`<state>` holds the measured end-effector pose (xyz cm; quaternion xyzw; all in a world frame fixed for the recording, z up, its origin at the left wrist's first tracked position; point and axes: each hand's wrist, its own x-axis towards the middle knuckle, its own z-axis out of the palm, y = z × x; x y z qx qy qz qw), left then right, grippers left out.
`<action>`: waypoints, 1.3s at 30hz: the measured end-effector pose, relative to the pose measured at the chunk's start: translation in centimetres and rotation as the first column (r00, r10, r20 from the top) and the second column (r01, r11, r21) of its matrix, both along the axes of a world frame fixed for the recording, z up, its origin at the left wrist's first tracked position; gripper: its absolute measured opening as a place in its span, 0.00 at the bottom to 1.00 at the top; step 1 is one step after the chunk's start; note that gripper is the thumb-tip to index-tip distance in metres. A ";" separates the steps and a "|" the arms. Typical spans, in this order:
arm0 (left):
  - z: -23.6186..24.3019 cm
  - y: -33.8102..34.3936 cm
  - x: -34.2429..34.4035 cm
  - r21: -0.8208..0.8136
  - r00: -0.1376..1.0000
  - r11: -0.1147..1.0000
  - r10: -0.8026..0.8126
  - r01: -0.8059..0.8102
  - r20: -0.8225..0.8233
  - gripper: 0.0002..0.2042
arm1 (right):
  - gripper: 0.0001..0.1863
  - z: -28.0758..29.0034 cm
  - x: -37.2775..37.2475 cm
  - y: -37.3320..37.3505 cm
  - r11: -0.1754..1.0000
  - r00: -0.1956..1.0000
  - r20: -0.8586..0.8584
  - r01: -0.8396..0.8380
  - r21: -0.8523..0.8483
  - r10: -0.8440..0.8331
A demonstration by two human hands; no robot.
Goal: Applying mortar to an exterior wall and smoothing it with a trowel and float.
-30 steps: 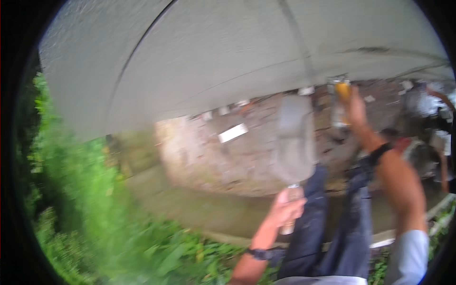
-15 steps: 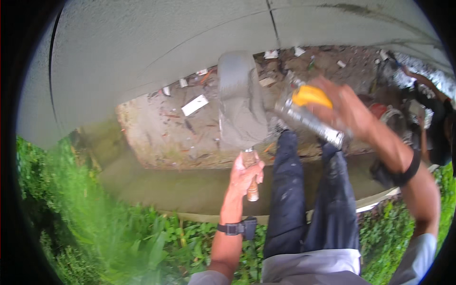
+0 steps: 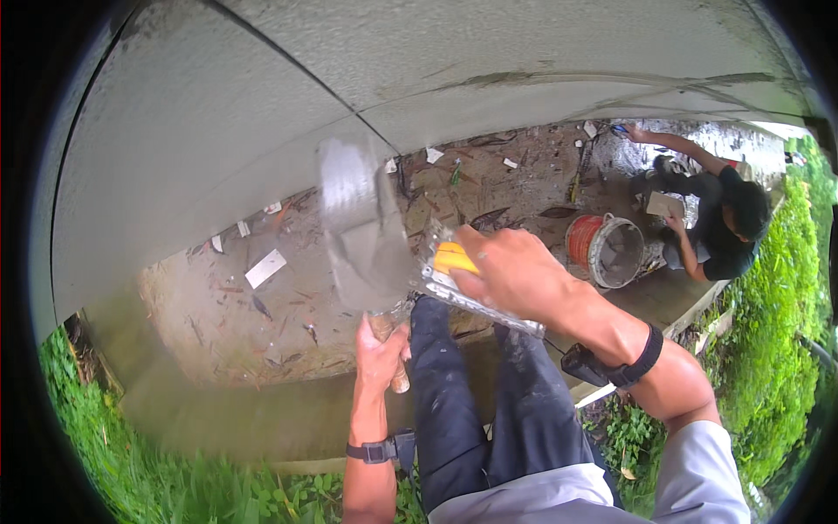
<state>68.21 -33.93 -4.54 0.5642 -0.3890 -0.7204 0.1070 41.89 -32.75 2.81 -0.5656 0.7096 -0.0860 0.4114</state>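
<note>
Left hand (image 3: pixel 381 354) is gripping the wooden handle of a mortar board (image 3: pixel 360 229), which is standing blurred and tilted before the grey wall (image 3: pixel 209 131); right hand (image 3: pixel 515 275) is closed around the yellow-handled trowel (image 3: pixel 471 293), its blade touching the board's lower edge. Wet mortar is likely sliding off the tilted board onto the trousers (image 3: pixel 489 402) or the ditch floor (image 3: pixel 262 306). A second person (image 3: pixel 720 218) is crouching well apart beside a bucket (image 3: pixel 607 251)

Flat white rectangular scraps (image 3: pixel 265 267), possibly torn packaging, lie scattered on the muddy ground (image 3: pixel 227 323).
</note>
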 end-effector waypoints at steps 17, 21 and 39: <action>0.3 1.7 4.8 0.188 0.955 0.940 0.295 -0.286 -0.024 0.13 | 0.21 -16.9 -0.1 -8.7 0.550 0.653 0.267 0.749 -0.370 -0.709; 0.3 1.6 5.9 0.180 0.955 0.940 0.297 -0.292 -0.006 0.12 | 0.22 -14.4 2.6 -9.8 0.479 0.631 0.336 0.762 -0.436 -0.699; 0.4 1.0 6.7 0.182 0.979 0.963 0.204 -0.197 -0.021 0.14 | 0.15 -15.7 -14.9 -3.5 -0.024 -0.388 0.836 0.911 0.411 -0.389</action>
